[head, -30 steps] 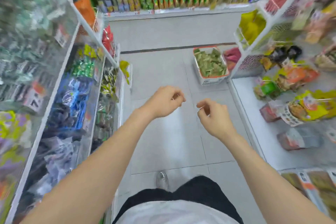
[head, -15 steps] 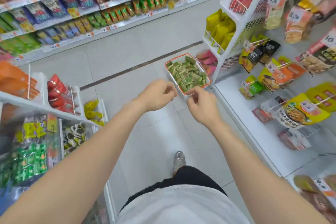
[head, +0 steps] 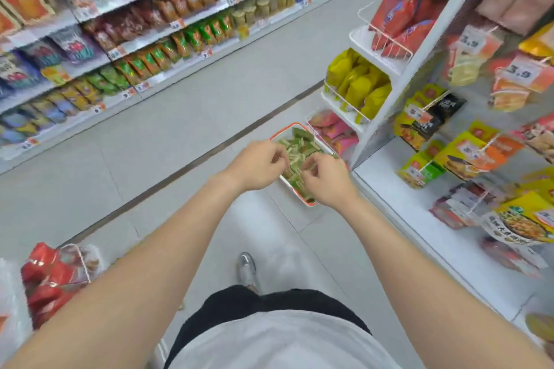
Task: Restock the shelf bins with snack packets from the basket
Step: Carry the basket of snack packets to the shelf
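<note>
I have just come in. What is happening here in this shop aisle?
A person stands in the aisle and reaches both hands toward a white plastic basket with an orange rim. It sits on the floor by the end of a white shelf unit and is full of small green snack packets. The left hand and the right hand have curled fingers over the basket. Whether either holds a packet cannot be told.
</note>
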A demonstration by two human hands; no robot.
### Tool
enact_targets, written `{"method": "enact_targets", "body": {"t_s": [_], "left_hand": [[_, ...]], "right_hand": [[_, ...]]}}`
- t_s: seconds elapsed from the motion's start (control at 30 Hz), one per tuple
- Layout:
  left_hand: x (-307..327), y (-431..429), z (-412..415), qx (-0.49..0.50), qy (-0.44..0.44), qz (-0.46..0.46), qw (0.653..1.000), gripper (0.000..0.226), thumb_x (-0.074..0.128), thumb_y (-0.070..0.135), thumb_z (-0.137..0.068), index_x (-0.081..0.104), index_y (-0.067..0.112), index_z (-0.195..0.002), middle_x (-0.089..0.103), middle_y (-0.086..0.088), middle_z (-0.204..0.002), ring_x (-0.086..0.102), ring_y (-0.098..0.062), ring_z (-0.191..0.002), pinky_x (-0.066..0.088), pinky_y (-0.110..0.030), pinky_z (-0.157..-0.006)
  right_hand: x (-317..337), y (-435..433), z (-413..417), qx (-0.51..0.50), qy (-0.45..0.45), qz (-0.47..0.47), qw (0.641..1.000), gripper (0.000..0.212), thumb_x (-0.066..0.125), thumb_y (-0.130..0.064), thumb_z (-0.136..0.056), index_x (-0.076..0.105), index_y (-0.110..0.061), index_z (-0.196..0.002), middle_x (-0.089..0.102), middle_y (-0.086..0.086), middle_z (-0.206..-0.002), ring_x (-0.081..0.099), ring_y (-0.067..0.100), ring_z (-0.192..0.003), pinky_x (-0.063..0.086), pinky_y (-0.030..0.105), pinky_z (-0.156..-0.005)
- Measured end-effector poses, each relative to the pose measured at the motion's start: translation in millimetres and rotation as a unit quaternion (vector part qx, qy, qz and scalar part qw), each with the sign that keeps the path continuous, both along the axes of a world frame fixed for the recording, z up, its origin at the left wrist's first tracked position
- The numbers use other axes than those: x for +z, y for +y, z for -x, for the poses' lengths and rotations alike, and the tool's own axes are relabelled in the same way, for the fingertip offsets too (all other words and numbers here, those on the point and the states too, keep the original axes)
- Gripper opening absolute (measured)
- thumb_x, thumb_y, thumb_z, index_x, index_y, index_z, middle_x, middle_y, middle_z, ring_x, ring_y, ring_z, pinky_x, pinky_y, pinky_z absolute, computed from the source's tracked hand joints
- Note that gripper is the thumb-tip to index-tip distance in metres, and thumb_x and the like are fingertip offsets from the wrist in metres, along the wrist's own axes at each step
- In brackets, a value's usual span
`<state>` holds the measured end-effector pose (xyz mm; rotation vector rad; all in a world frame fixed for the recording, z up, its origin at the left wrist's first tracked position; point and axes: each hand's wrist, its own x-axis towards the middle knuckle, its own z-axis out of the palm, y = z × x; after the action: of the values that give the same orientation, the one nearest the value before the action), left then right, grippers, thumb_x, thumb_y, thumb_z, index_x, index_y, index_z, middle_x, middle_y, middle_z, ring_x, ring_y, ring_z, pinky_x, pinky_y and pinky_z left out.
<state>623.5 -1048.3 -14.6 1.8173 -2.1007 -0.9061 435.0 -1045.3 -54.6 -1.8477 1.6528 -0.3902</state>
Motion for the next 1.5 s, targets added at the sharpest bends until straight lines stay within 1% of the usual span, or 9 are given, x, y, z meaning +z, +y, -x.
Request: {"method": "enact_targets", "body": {"t_s": [0.3,0.53,0.63,0.9,1.03,1.1,1.17,1.37,1.5], "left_hand": [[-39.0,-169.4,-23.5,-0.101,-0.065,-0.045,0.992,0.023,0.052,0.021,-0.095,0.073,0.013,-0.086,0.073,-0.003,-0.084,0.067,-0.025,-0.084,0.058,-0.043,-0.075],[-117.4,-309.7,-11.8,-0.114,-0.082,-0.105,0.985,0.023,0.052,0.018,-0.093,0.073,0.012,-0.087,0.074,-0.003,-0.078,0.071,-0.021,-0.073,0.052,-0.032,-0.064],[-167.3,-365.3,-12.2,-0.119,-0.096,-0.114,0.982,0.022,0.053,0.019,-0.092,0.072,0.012,-0.086,0.072,-0.004,-0.081,0.068,-0.025,-0.080,0.055,-0.037,-0.070],[-350.5,-466.9,-29.9,-0.073,-0.079,-0.179,0.978,0.025,0.052,0.023,-0.093,0.070,0.011,-0.080,0.071,-0.011,-0.079,0.068,-0.032,-0.079,0.058,-0.047,-0.070],[-463.5,-492.8,-45.8,-0.018,-0.076,-0.209,0.975,0.030,0.048,0.022,-0.094,0.073,0.009,-0.081,0.070,-0.012,-0.076,0.068,-0.036,-0.080,0.056,-0.041,-0.067],[-518.1,-504.5,-53.7,-0.003,-0.084,-0.204,0.975,0.031,0.046,0.020,-0.097,0.069,0.008,-0.080,0.066,-0.008,-0.073,0.065,-0.036,-0.079,0.052,-0.037,-0.066],[-567.7,-515.2,-60.1,-0.003,-0.095,-0.199,0.975,0.025,0.047,0.019,-0.099,0.067,0.009,-0.087,0.067,-0.007,-0.084,0.063,-0.034,-0.085,0.052,-0.038,-0.074],[-676.5,-544.1,-78.3,0.042,-0.135,-0.193,0.971,0.049,0.053,0.015,-0.097,0.046,0.002,-0.143,0.051,-0.019,-0.144,0.051,-0.041,-0.132,0.047,-0.051,-0.105],[-713.1,-552.0,-79.7,0.044,-0.133,-0.235,0.962,0.055,0.057,0.012,-0.093,0.037,0.007,-0.144,0.053,-0.016,-0.140,0.055,-0.040,-0.126,0.049,-0.052,-0.102]], "right_hand": [[-37.9,-103.6,-37.1,-0.136,0.024,-0.033,0.990,0.028,0.055,-0.024,-0.087,0.070,-0.022,-0.111,0.072,-0.001,-0.091,0.066,0.026,-0.093,0.053,0.041,-0.084],[-103.3,-225.3,-29.9,-0.126,0.076,-0.022,0.989,0.025,0.054,-0.023,-0.091,0.069,-0.021,-0.111,0.071,0.002,-0.098,0.064,0.031,-0.099,0.046,0.044,-0.090],[-144.1,-273.9,-31.4,-0.105,0.116,-0.025,0.987,0.022,0.052,-0.022,-0.092,0.068,-0.020,-0.108,0.069,0.006,-0.104,0.060,0.033,-0.104,0.039,0.042,-0.087],[-292.1,-368.9,-49.3,-0.084,0.115,-0.108,0.984,0.028,0.051,-0.020,-0.096,0.060,-0.017,-0.122,0.063,0.012,-0.117,0.061,0.035,-0.107,0.045,0.046,-0.092],[-385.1,-400.7,-69.2,-0.067,0.124,-0.159,0.977,0.029,0.049,-0.017,-0.097,0.056,-0.013,-0.125,0.069,0.013,-0.107,0.067,0.035,-0.096,0.048,0.042,-0.082],[-430.3,-417.0,-85.1,-0.030,0.144,-0.168,0.975,0.023,0.049,-0.016,-0.096,0.056,-0.012,-0.118,0.069,0.012,-0.103,0.066,0.034,-0.093,0.039,0.039,-0.075],[-471.0,-429.8,-99.7,-0.012,0.161,-0.173,0.972,0.004,0.049,-0.017,-0.095,0.050,-0.017,-0.100,0.068,0.011,-0.101,0.063,0.033,-0.092,0.036,0.041,-0.077],[-569.8,-452.4,-129.2,-0.031,0.174,-0.182,0.967,0.009,0.050,-0.016,-0.095,0.045,-0.021,-0.089,0.061,0.006,-0.090,0.063,0.031,-0.089,0.046,0.044,-0.090],[-606.0,-455.8,-134.0,-0.049,0.150,-0.213,0.964,0.006,0.049,-0.015,-0.094,0.048,-0.018,-0.089,0.062,0.005,-0.086,0.063,0.031,-0.084,0.049,0.046,-0.092]]}}
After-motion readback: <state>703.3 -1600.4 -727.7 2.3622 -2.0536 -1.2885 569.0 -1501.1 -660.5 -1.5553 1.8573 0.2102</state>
